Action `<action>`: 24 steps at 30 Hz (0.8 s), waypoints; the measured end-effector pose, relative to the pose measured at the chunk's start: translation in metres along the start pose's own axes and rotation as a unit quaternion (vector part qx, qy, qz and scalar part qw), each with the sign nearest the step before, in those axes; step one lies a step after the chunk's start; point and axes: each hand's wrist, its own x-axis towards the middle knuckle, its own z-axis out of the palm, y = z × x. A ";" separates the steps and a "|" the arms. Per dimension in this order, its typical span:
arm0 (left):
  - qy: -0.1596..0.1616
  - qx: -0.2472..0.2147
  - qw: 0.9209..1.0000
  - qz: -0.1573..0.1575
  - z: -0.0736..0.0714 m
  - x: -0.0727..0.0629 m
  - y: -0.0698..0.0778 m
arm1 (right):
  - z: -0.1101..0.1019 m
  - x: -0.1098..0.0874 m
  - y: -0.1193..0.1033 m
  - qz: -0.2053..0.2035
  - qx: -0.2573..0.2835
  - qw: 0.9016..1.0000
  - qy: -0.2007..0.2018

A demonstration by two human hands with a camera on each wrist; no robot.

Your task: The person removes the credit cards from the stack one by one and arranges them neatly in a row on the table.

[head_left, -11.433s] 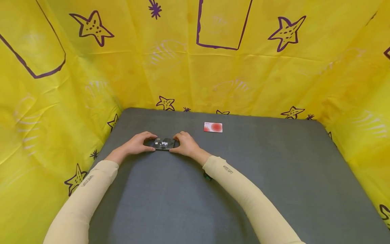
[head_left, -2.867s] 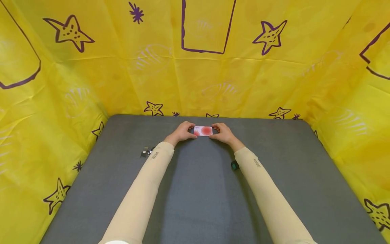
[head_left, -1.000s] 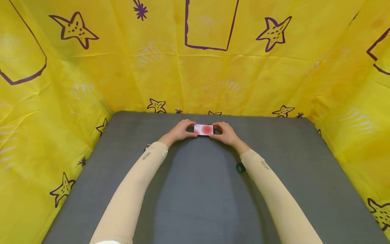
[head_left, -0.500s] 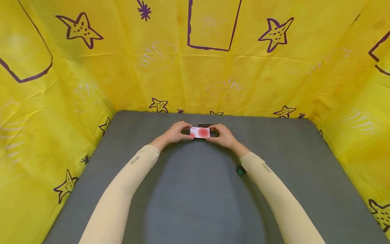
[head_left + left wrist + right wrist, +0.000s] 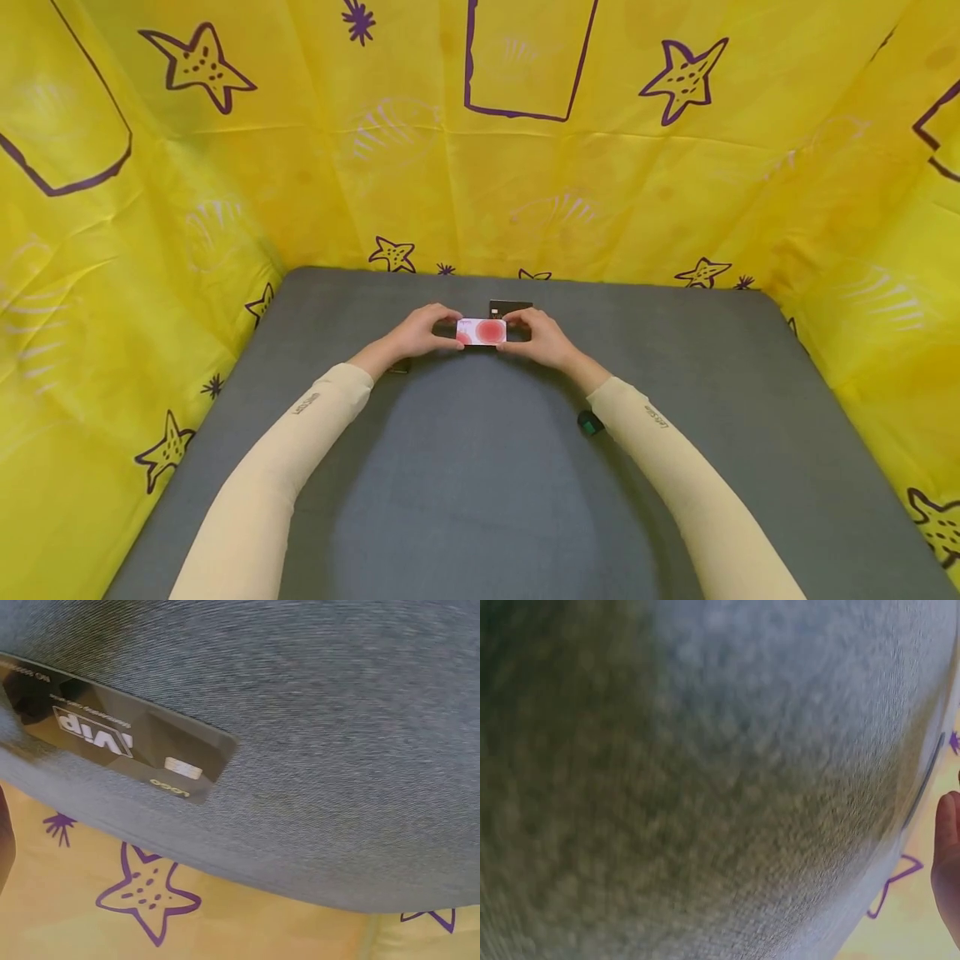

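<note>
In the head view a white card with red circles (image 5: 482, 332) is held by its two short ends over the grey table. My left hand (image 5: 418, 332) pinches its left end, thumb at the near edge and fingers at the far edge. My right hand (image 5: 546, 340) pinches the right end the same way. Just behind it lies a black card with a chip (image 5: 512, 307), partly covered by the right fingers. Below the left wrist another black card (image 5: 401, 366) peeks out. The left wrist view shows a black card printed "Vip" (image 5: 120, 731) flat on the cloth.
The grey table (image 5: 465, 483) ends at a yellow curtain (image 5: 420, 192) with purple starfish, which also closes in both sides. A dark green device (image 5: 590, 422) sits at the right wrist. Part of the right hand (image 5: 946, 855) edges into the right wrist view.
First both hands gripped a black Vip card at the left, then moved to the red-and-white card. That card has since shifted left and nearer, exposing a black card behind it.
</note>
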 end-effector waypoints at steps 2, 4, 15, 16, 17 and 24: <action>0.001 -0.005 1.000 0.002 -0.001 -0.004 -0.001 | 0.002 0.000 -0.001 0.001 -0.002 1.000 -0.003; -0.001 -0.006 1.000 0.002 -0.001 -0.007 -0.002 | 0.004 0.000 -0.003 -0.001 -0.002 1.000 -0.004; -0.010 -0.007 1.000 -0.001 -0.007 -0.025 -0.007 | 0.016 -0.002 -0.016 -0.010 -0.001 1.000 -0.015; -0.011 -0.005 1.000 0.001 -0.008 -0.027 -0.007 | 0.017 -0.003 -0.017 -0.009 -0.005 1.000 -0.017; -0.013 -0.002 1.000 0.004 -0.008 -0.028 -0.008 | 0.019 -0.002 -0.018 -0.009 -0.008 1.000 -0.020; -0.016 0.012 1.000 0.011 -0.011 -0.038 -0.012 | 0.025 -0.003 -0.027 -0.016 -0.031 0.999 -0.027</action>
